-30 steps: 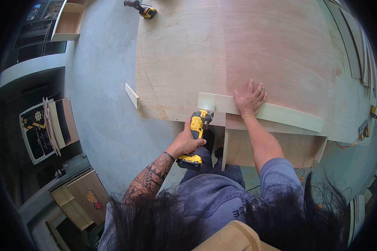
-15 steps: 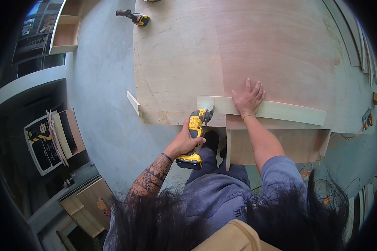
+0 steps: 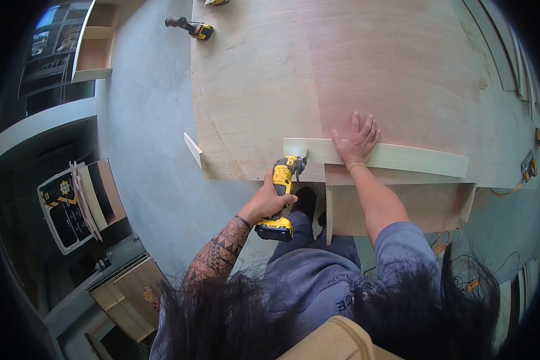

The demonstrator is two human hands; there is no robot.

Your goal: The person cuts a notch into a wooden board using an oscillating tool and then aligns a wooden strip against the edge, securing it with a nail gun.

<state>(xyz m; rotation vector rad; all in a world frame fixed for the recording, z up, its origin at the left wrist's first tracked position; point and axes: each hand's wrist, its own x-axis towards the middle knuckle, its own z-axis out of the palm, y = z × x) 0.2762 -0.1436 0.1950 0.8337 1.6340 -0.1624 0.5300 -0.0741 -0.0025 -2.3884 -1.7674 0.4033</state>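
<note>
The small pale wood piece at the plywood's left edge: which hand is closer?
Left. The left hand, gripping the yellow power tool, is rightward and below the small wood piece; the right hand, on the long strip, lies farther rightward.

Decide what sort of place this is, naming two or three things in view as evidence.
Probably a carpentry workshop or similar woodworking space: the left hand grips a yellow power tool beside a pale wooden strip, and a second power tool lies at the edge of a broad wooden surface.
</note>
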